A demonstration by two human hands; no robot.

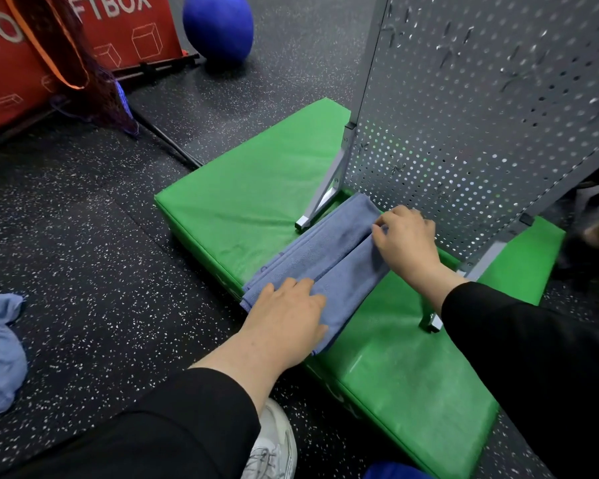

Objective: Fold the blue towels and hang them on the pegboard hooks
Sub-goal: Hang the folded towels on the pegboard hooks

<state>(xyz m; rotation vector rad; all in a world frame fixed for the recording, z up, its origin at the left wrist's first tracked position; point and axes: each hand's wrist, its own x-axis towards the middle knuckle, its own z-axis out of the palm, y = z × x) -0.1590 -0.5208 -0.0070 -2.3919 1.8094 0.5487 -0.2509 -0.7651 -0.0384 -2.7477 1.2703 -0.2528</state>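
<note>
Since that blue towel is just soft, light cloth lying folded into a long strip on the green mat right at the foot of the pegboard, it'll flop and unfold if grabbed by one corner. Left hand presses flat with fingers straight on the near end, right hand curls its fingers onto the far end. I'd pinch all layers at both ends, or lift at the fold.
</note>
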